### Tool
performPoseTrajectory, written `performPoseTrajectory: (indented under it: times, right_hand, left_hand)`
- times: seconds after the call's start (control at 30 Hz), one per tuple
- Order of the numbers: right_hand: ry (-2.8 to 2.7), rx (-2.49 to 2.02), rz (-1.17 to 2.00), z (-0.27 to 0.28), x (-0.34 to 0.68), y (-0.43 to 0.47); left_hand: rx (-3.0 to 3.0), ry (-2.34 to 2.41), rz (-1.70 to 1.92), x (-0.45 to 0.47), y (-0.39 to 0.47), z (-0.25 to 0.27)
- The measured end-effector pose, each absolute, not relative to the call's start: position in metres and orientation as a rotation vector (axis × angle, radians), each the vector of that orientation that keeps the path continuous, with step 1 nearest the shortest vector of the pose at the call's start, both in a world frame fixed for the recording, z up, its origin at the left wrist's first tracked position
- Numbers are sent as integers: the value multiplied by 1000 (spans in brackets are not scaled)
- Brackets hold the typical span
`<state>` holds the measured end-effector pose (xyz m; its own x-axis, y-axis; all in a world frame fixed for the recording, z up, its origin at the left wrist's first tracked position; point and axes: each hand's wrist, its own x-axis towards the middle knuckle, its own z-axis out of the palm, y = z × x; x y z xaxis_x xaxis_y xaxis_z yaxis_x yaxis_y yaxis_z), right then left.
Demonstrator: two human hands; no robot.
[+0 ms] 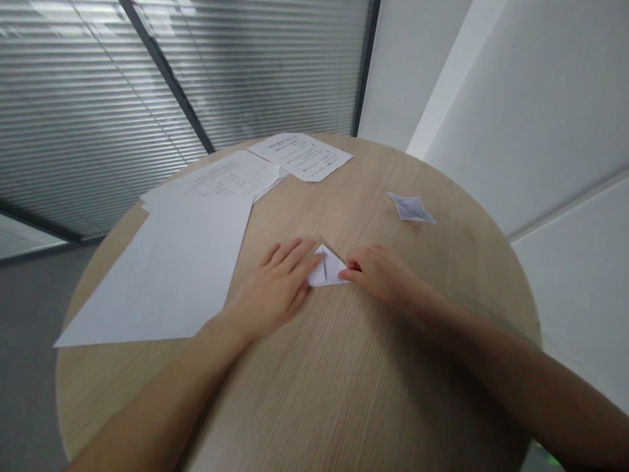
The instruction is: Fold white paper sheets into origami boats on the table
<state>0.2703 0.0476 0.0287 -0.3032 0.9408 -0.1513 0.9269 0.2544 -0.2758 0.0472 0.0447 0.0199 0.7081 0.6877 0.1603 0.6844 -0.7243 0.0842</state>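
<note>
A small folded piece of white paper [331, 267], roughly triangular with a crease and a flap down its middle, lies on the wooden table between my hands. My left hand [278, 282] rests flat with fingers spread, its thumb on the paper's left part. At the paper's right corner, my right hand [377, 270] is closed, pinching the edge between thumb and curled fingers. Farther back on the right sits a folded paper shape [411, 208] with pointed ends, apart from both hands.
The round wooden table [295, 393] carries a large blank white sheet [181, 262] on the left. Behind it are printed sheets [230, 176] and another printed page [302, 156]. Window blinds [275, 65] stand beyond the table, and a white wall [531, 98] is at the right.
</note>
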Motion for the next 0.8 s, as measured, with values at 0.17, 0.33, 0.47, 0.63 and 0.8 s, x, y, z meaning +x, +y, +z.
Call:
performPoseTrajectory:
  times: [0.17,0.33,0.47,0.63,0.8]
  right_hand:
    - [-2463,-1810,458,29,269,46]
    - [-2402,-1788,500,27,277,43]
    - [-2427,-1704,589,27,288,41]
    - [-2418,-1695,633,30,293,40]
    - [-2436,-1773,596,28,295,43]
  left_hand:
    - [2956,1000,201,62,43,-2]
    - [2882,1018,152,61,43,-4]
    - [2886,990,195,60,44,-3]
    - [2879,899,211,58,49,-1]
    - [2850,820,144,49,51,4]
